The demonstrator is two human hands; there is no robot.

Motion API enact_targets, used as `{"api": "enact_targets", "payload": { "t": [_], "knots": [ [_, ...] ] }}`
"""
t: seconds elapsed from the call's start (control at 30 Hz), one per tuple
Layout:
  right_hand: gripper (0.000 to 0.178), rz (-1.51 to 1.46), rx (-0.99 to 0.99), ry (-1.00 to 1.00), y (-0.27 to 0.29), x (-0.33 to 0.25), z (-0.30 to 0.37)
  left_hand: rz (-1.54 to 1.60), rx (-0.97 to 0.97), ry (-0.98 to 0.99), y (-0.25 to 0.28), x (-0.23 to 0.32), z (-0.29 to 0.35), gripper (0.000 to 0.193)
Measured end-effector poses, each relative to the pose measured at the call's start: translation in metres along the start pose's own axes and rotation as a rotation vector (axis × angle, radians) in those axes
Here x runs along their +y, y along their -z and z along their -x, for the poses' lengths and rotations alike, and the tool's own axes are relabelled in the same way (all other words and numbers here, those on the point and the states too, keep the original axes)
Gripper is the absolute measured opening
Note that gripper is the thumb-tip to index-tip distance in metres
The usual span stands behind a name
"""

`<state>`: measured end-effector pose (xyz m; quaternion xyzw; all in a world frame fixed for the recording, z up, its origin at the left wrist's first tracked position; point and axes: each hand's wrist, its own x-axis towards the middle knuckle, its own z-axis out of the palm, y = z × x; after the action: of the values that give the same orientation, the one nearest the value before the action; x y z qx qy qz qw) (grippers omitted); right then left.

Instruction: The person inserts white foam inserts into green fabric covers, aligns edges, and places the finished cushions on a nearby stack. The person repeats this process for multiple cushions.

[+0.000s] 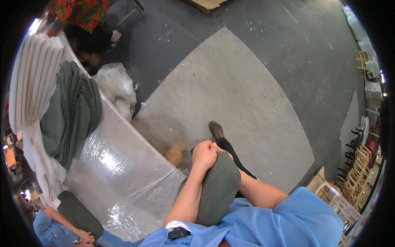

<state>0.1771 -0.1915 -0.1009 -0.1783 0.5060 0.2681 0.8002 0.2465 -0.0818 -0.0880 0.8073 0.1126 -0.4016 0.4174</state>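
A dark green fabric seat cushion cover (220, 181) stands on edge against my blue shirt, between my forearms. It looks filled out, though what is inside is hidden. My left hand (205, 153) is closed at the cover's far end, fingers curled in. My right hand (222, 149) meets it there, mostly hidden behind the left hand and the fabric; its visible fingers are bent onto the same end. Left of me, a pile of similar green covers (74, 111) lies on the plastic-wrapped table (111, 164), against a stack of white foam pads (35, 78).
A co-worker in blue (45, 224) handles another green cushion at lower left; a person in a patterned orange top (82, 14) is beyond the table. A clear plastic bag (117, 84) and a tan roll (173, 156) sit beside the table. Wooden chair frames (358, 168) stand at right.
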Motion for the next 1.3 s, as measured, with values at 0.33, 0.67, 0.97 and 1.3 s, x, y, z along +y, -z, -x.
{"api": "enact_targets", "payload": {
  "t": [0.33,0.67,0.97,1.3],
  "knots": [
    [0.021,0.886,0.028,0.240,0.011,0.012,-0.057,0.147,0.034,0.031,0.016,-0.038,0.009,0.027],
    [0.033,0.111,-0.156,-0.100,-0.005,-0.009,-0.045,-0.085,0.114,-0.054,0.030,-0.008,-0.008,0.029],
    [0.033,0.350,0.061,-0.077,-0.034,-0.023,-0.038,0.155,0.057,-0.035,0.036,-0.017,0.003,0.029],
    [0.025,1.369,-0.069,0.772,0.024,0.009,-0.113,0.192,0.131,-0.066,0.034,-0.033,0.003,0.022]
  ]
}}
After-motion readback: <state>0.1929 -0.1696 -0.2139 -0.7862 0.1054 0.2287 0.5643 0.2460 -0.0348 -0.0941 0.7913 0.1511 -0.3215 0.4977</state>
